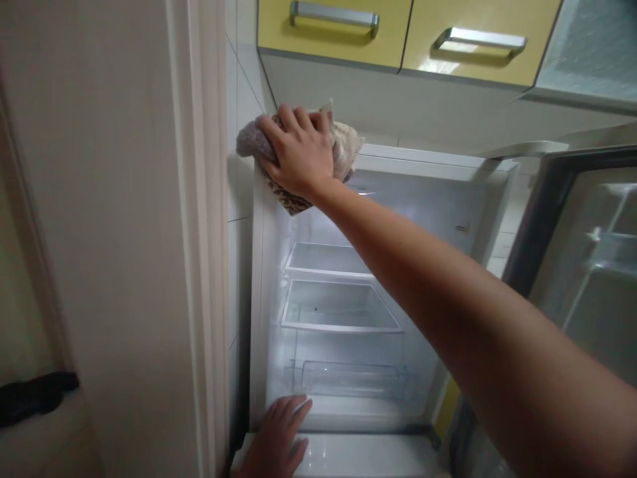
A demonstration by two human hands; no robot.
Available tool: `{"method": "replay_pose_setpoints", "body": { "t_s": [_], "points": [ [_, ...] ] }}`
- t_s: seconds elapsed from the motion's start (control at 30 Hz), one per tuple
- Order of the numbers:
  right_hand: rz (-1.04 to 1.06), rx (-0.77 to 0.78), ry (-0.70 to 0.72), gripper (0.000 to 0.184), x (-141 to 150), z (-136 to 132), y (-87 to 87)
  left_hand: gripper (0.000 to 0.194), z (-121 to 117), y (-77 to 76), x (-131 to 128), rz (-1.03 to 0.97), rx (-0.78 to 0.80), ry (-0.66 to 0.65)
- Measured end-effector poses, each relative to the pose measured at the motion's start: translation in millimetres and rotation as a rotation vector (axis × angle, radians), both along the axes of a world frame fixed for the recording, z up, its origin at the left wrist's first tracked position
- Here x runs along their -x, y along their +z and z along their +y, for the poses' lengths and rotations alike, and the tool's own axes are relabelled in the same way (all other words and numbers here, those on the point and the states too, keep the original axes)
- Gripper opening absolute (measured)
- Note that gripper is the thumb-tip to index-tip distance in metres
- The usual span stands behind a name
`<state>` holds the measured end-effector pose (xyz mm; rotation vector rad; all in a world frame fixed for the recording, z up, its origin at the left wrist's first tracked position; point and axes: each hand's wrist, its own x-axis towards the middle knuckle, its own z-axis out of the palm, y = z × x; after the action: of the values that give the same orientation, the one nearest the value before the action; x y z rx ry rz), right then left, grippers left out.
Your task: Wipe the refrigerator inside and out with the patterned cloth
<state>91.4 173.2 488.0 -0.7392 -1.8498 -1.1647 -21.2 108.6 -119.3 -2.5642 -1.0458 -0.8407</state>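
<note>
At the upper left corner of the fridge frame [257, 285], my right hand [304, 151] presses a bunched cloth [347, 149] against the surface. Its fingers curl over the cloth, which is cream and greyish with a dark brown pattern on its hanging corner. The right forearm stretches across the open fridge. Lower down, my left hand [279, 435] is by the fridge's bottom left edge, above a white glossy surface [363, 455]. Thumb and fingers are apart there, and no object shows in them. Whether its palm touches the fridge, I cannot tell.
Inside the fridge are glass shelves [343, 305] and a clear drawer [351, 380]. The fridge door [587, 285] stands open on the right. Yellow cabinets [333, 30] with metal handles hang above. A door frame [199, 232] is close on the left, with a dark handle [40, 396].
</note>
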Motion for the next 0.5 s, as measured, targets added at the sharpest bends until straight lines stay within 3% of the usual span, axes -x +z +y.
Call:
{"method": "replay_pose_setpoints", "body": {
  "t_s": [0.13, 0.3, 0.4, 0.5],
  "points": [
    [-0.086, 0.019, 0.089, 0.048, 31, 11, -46.3, 0.071, -7, 2.9, 1, 0.024, -0.089, 0.006],
    [-0.282, 0.106, 0.254, 0.041, 27, 25, -118.6, 0.044, -9, -13.6, 4, 0.099, -0.159, -0.046],
    [-0.483, 0.152, 0.313, 0.040, 24, 32, -176.5, 0.053, -7, -25.9, 6, 0.127, -0.155, -0.097],
    [-0.719, 0.183, 0.348, 0.041, 29, 33, -249.1, 0.065, -2, -36.1, 7, 0.155, -0.126, -0.104]
  ]
}}
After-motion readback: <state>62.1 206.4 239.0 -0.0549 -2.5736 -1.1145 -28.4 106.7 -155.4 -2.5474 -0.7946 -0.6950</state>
